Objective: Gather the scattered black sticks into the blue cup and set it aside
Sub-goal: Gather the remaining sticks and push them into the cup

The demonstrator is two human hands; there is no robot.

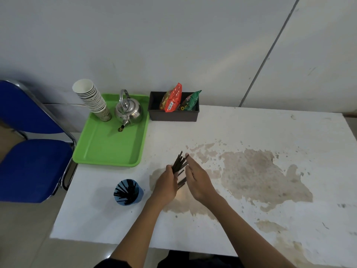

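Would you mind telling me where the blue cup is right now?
In the head view the blue cup stands on the white table, left of the left hand and nearer than the green tray.

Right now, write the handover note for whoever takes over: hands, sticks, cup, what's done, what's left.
Left hand: grips a bundle of black sticks above the table.
Right hand: open, fingers straight against the bundle's right side, squaring it up.
Blue cup: upright on the table, left of the hands, below the green tray, already holding many sticks.
Done: part of the sticks are in the cup; I see no loose ones on the table.
Left: drop the bundle into the cup, then set the cup aside.
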